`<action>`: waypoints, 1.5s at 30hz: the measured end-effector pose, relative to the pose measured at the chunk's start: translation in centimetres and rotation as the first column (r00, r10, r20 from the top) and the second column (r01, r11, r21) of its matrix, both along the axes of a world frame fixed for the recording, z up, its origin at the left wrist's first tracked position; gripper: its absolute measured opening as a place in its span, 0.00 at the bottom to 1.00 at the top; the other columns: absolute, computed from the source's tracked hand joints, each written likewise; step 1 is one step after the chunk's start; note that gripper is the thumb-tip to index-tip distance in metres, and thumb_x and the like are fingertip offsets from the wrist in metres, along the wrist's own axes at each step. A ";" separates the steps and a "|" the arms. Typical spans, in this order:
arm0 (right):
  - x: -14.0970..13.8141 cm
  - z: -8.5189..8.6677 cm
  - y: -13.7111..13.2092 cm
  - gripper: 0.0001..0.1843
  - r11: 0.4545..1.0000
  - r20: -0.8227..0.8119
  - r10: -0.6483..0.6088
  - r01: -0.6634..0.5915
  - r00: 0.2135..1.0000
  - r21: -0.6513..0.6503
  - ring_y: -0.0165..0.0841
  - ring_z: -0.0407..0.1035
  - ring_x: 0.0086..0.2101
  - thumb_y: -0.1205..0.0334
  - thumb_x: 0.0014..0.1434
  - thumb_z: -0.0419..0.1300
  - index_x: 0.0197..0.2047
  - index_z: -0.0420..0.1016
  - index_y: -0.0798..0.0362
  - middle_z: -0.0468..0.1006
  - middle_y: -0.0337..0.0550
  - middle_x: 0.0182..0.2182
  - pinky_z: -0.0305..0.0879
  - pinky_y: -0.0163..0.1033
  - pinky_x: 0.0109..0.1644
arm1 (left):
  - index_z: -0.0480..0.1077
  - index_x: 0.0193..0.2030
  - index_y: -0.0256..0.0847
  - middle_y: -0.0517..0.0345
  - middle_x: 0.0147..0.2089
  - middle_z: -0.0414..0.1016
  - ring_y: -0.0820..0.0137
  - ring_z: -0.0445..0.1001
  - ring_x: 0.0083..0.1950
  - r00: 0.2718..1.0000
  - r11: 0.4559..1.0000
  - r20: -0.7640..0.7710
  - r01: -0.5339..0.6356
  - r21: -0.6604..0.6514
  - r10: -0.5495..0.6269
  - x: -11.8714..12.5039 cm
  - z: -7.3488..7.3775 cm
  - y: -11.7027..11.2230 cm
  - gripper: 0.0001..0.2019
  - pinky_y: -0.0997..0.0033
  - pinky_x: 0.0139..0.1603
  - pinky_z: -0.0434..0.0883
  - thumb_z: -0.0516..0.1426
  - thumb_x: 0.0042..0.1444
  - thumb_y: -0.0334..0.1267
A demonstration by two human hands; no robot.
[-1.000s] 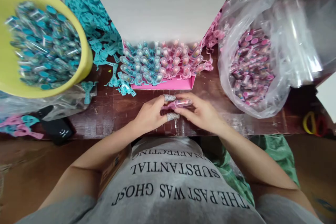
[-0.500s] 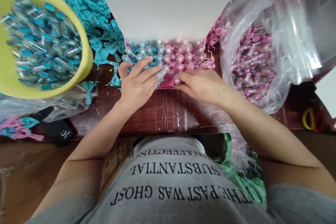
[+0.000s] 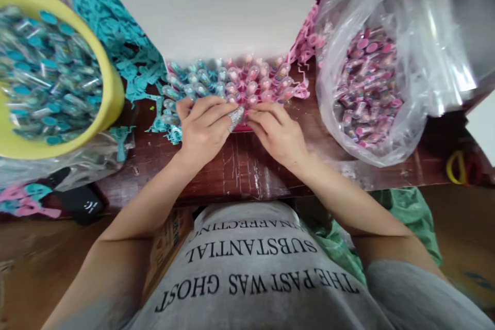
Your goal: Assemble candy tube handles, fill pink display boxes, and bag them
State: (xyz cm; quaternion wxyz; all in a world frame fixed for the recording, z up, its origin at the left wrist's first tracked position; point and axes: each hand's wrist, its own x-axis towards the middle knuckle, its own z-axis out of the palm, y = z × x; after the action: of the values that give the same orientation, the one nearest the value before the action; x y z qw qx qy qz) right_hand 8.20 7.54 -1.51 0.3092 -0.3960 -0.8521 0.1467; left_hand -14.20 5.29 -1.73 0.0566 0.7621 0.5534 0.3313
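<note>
A display box with a raised white lid (image 3: 216,5) holds upright clear capsules, blue ones (image 3: 191,77) on the left and pink ones (image 3: 253,73) on the right. At its front edge, my left hand (image 3: 207,126) lies palm down with bent fingers drawn together, one wrapped in silvery-grey material; its thumb and anything under the fingers are hidden. Close beside it, my right hand (image 3: 278,134) pinches at the front of the pink rows. A pink capsule shows only partly at those fingertips.
To the left, a yellow basin (image 3: 114,98) holds many blue-capped capsules, with blue plastic pieces (image 3: 112,26) heaped behind. Right stands a clear plastic bag (image 3: 328,108) of pink-capped capsules. Yellow-and-red-handled scissors (image 3: 456,167) lie far right, a black object (image 3: 83,203) near left.
My right hand has brought the pink capsule left and inward against the box's front row. My left hand's fingers have drawn closer together. The view has shifted slightly.
</note>
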 end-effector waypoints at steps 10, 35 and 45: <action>12.7 2.3 2.2 0.19 0.914 -0.087 -0.398 0.403 0.913 0.040 0.46 0.71 0.62 0.53 0.76 0.53 0.65 0.75 0.43 0.75 0.52 0.63 0.72 0.58 0.66 | 0.73 0.63 0.49 0.55 0.65 0.81 0.62 0.77 0.69 0.930 0.909 -0.075 0.368 0.195 -0.361 12.0 0.2 -2.5 0.18 0.54 0.69 0.74 0.59 0.69 0.31; 17.2 2.5 -2.3 0.16 0.960 -0.116 0.182 -0.202 0.976 -0.193 0.34 0.79 0.50 0.59 0.75 0.60 0.63 0.76 0.46 0.84 0.45 0.51 0.78 0.42 0.55 | 0.78 0.48 0.41 0.55 0.42 0.81 0.68 0.78 0.41 0.843 0.725 0.436 0.510 -0.464 -0.314 13.7 1.0 -2.0 0.09 0.68 0.45 0.76 0.55 0.72 0.37; 15.5 2.6 -5.0 0.14 0.978 -0.012 0.205 -0.205 0.979 -0.028 0.35 0.81 0.50 0.64 0.74 0.60 0.60 0.77 0.49 0.85 0.47 0.52 0.82 0.44 0.54 | 0.79 0.51 0.43 0.55 0.50 0.85 0.67 0.83 0.45 0.853 0.784 0.146 0.519 -0.342 -0.501 11.4 1.5 -2.7 0.16 0.69 0.44 0.79 0.52 0.67 0.28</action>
State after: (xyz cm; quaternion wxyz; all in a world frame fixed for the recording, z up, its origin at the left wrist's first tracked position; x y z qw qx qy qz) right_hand 23.75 2.55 1.10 0.2907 -0.3097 -0.8847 0.1920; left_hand -2.79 2.63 -0.26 0.2991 0.8504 0.3775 0.2117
